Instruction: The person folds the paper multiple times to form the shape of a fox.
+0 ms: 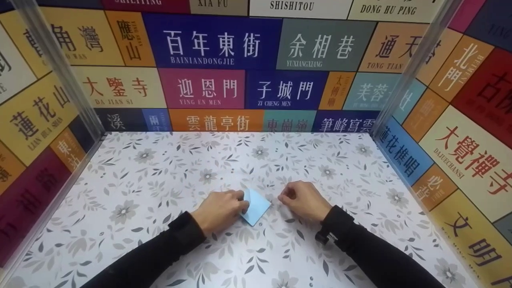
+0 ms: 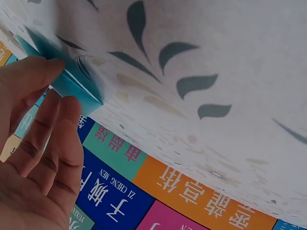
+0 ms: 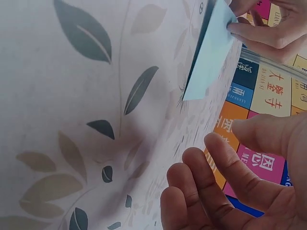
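Observation:
A small folded piece of light blue paper (image 1: 258, 206) lies near the middle of the table, one corner pointing right. My left hand (image 1: 221, 209) pinches its left edge between thumb and fingers. In the left wrist view the folded layers of the blue paper (image 2: 79, 88) stand slightly apart beside the thumb. To the right of the paper, my right hand (image 1: 306, 200) is held apart from it with loosely curled fingers and nothing in them. The right wrist view shows the right-hand fingers (image 3: 201, 167) relaxed, with the blue paper (image 3: 211, 57) beyond them.
The table (image 1: 168, 172) has a white covering with grey flowers and leaves. Behind it rises a wall of coloured panels (image 1: 212, 44) with Chinese lettering, and similar panels flank both sides. Clear upright edging (image 1: 400, 84) runs along the corners.

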`<state>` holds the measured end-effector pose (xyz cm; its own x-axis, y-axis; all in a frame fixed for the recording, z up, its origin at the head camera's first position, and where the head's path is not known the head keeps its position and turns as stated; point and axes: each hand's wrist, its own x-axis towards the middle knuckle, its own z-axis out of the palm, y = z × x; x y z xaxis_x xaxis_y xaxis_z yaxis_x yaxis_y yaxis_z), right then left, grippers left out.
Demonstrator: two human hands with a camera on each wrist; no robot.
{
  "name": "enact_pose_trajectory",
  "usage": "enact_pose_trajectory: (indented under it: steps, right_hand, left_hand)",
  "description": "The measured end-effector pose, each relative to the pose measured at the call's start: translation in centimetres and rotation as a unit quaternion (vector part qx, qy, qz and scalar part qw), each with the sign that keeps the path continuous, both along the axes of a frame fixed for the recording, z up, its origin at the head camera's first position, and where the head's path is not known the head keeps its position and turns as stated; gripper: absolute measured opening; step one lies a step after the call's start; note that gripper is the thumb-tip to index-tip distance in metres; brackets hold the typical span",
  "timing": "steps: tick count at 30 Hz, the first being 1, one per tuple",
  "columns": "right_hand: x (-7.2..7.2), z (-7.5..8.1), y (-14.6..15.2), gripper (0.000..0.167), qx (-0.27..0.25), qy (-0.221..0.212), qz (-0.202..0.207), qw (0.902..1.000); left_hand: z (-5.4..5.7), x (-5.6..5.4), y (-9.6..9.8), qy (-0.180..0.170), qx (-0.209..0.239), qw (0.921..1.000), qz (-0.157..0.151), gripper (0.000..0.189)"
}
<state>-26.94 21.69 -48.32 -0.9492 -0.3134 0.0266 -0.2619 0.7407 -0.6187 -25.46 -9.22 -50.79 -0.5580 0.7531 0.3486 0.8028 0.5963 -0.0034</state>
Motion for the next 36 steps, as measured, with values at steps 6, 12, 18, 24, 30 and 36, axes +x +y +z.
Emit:
enact_pose_trajectory:
  steps: [6, 12, 18, 24, 30, 36]
  right_hand:
    - [0.2, 0.0, -0.3, 0.007, -0.003, -0.005, 0.008, 1.0]
    - [0.4, -0.2, -0.6, 0.008, -0.001, -0.016, 0.019, 0.9997]
    - [0.5, -0.4, -1.0, 0.005, 0.004, -0.005, 0.036, 0.9993]
    - [0.6, -0.8, -1.6, 0.003, 0.012, 0.03, 0.068, 0.9972]
    - [0.7, -1.0, -2.3, 0.003, 0.022, 0.055, 0.085, 0.9947]
    - [1.3, -1.6, -3.2, 0.004, 0.044, 0.09, 0.113, 0.9885]
  left_hand:
    - [-0.1, 0.2, 0.0, -0.022, 0.0, 0.9998, -0.002, 0.011]
    - [-0.3, 0.3, -0.2, -0.031, -0.005, 0.9995, -0.007, 0.009]
    - [-0.3, 0.4, -0.2, -0.049, -0.009, 0.9987, 0.001, 0.011]
    - [-0.2, 0.5, -0.3, -0.048, -0.013, 0.9987, 0.008, 0.01]
    - [-0.2, 0.8, -0.6, -0.048, -0.004, 0.9988, 0.009, 0.008]
    - [-0.1, 1.2, -0.6, -0.072, -0.007, 0.9973, 0.009, 0.009]
